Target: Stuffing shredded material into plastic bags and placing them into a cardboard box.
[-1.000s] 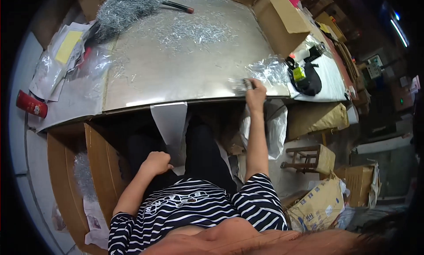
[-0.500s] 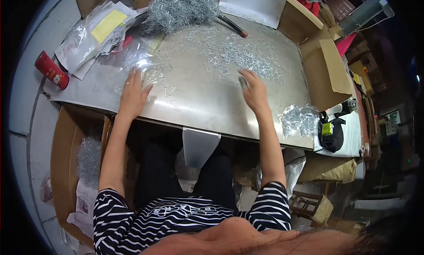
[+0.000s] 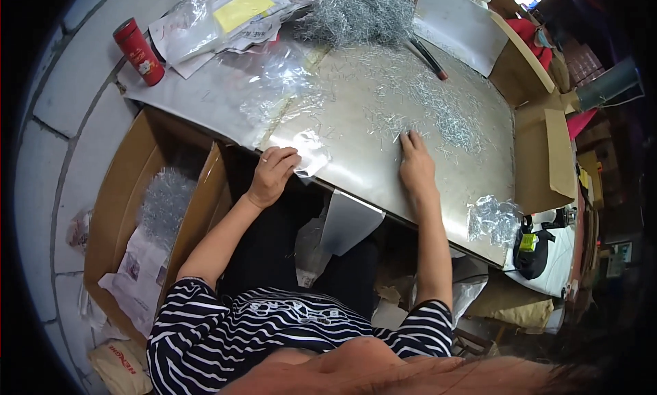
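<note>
My left hand [image 3: 272, 175] is at the table's near edge, fingers pinched on a small clear plastic bag [image 3: 312, 154] that lies shiny over the edge. On the metal tabletop my right hand [image 3: 418, 168] reaches forward, its fingers stretched out and the tips touching thin silvery metal pins [image 3: 393, 125]. A denser scatter of the same pins [image 3: 457, 125] spreads just beyond and to the right. More clear plastic bags [image 3: 280, 73] lie loosely to the left of the pins.
A large heap of pins [image 3: 363, 15] stands at the back, beside a dark stick-like tool [image 3: 428, 58]. Filled clear packets [image 3: 493, 219] lie at the right corner. Cardboard walls [image 3: 537, 152] edge the right side. A red can [image 3: 139, 51] and an open carton [image 3: 113, 203] are at left.
My left hand has come back from the plastic to the table edge and closed on a small bag. My right hand has lowered onto the pins. The view has turned, shifting the scene.
</note>
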Demonstrator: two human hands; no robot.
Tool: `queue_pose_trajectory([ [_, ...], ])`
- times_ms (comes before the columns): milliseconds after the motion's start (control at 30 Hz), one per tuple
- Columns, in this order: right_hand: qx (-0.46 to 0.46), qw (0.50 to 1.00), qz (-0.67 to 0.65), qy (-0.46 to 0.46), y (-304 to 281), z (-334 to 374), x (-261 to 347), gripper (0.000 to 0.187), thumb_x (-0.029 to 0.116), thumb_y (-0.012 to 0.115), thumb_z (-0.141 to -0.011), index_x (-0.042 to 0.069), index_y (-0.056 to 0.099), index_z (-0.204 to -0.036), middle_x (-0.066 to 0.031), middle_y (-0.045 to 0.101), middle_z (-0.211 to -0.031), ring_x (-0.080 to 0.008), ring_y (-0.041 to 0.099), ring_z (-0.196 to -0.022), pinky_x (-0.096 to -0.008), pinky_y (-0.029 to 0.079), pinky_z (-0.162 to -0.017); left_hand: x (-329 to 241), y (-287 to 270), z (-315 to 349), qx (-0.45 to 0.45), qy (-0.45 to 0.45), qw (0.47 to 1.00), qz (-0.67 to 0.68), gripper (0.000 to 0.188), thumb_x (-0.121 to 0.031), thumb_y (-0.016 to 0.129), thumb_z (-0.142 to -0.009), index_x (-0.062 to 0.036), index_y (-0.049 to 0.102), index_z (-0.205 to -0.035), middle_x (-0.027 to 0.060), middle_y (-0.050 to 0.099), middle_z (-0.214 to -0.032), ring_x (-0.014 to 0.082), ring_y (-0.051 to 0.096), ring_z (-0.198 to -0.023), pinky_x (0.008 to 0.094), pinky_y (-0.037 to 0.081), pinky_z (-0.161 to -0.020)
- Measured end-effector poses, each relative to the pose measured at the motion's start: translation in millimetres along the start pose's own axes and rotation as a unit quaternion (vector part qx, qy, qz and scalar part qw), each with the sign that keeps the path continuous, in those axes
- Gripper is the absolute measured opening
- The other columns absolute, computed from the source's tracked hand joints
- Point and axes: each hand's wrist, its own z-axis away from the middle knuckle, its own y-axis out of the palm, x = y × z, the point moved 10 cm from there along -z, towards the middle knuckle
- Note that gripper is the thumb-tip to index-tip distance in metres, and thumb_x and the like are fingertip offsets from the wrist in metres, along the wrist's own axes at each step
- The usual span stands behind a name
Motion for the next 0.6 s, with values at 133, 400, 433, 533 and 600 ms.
queue_pose_trajectory([
  [133,-0.013,0.999,-0.037,-0.016,-13.1,48.3,42.9,0.052,-0.004,0.043,-0.081,0.005,0.055,-0.131,-0.0200,0.045,-0.143,-0.0358,0.040,-0.135,-0.0396,0.039,-0.108,6.8,0.4,-15.7,0.011,-0.041,0.999,0.023,0.006,-0.003,0.056,-0.084,-0.0054,0.058,-0.079,0.0084,0.059,-0.080,0.0289,0.057,-0.080,0.0357,0.041,-0.075],
  [400,-0.036,0.928,-0.371,0.022,-59.4,127.2,111.0,0.037,0.007,0.072,-0.083,0.001,0.062,-0.118,-0.0151,0.065,-0.113,-0.0271,0.062,-0.104,-0.0335,0.047,-0.091,-65.9,47.3,-2.2,0.271,-0.033,0.948,0.164,0.011,-0.006,0.049,-0.087,-0.0037,0.060,-0.089,0.0145,0.057,-0.085,0.0342,0.057,-0.087,0.0396,0.047,-0.076],
  [433,0.023,0.909,-0.416,0.027,-43.8,135.1,125.5,0.038,0.005,0.074,-0.080,0.001,0.062,-0.117,-0.0132,0.067,-0.107,-0.0235,0.065,-0.096,-0.0317,0.050,-0.085,-89.0,51.8,7.0,0.297,-0.001,0.941,0.163,0.012,-0.005,0.049,-0.087,-0.0038,0.060,-0.092,0.0149,0.058,-0.089,0.0349,0.058,-0.088,0.0402,0.047,-0.077],
  [533,-0.070,0.895,-0.439,0.016,-33.6,157.7,129.9,0.030,0.002,0.072,-0.080,0.003,0.064,-0.109,-0.0068,0.063,-0.081,-0.0163,0.060,-0.070,-0.0297,0.049,-0.063,-103.5,59.8,26.2,0.306,-0.093,0.924,0.210,0.016,-0.001,0.055,-0.085,-0.0016,0.060,-0.100,0.0155,0.062,-0.088,0.0280,0.062,-0.080,0.0360,0.049,-0.072],
  [600,-0.021,0.875,-0.478,0.079,-13.4,176.1,123.3,0.028,0.002,0.071,-0.081,0.003,0.064,-0.108,-0.0035,0.059,-0.075,-0.0118,0.056,-0.067,-0.0274,0.046,-0.060,-100.9,54.8,38.6,0.289,-0.184,0.903,0.260,0.015,-0.002,0.057,-0.085,-0.0009,0.060,-0.100,0.0146,0.064,-0.082,0.0233,0.063,-0.072,0.0325,0.049,-0.067],
])
